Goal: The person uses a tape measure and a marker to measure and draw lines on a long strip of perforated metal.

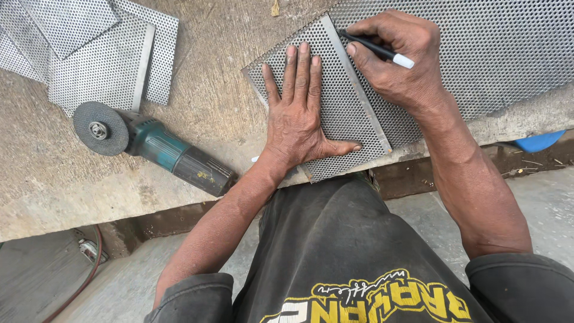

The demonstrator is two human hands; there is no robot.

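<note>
My left hand (pixel 299 113) lies flat, fingers spread, pressing a small rectangular perforated metal sheet (pixel 353 128) onto a larger perforated sheet (pixel 496 48). My right hand (pixel 397 57) grips a black marker with a white end (pixel 376 49), its tip resting at the far right edge of the small sheet, where that edge meets the large sheet. Both sheets rest on a rough concrete slab (pixel 197 101).
A teal and black angle grinder (pixel 152 143) with a grey disc lies on the slab left of my left hand. Several cut perforated pieces (pixel 101 54) are stacked at the far left. A red cable (pixel 89 269) runs on the floor below. A blue object (pixel 538 142) shows under the slab's right edge.
</note>
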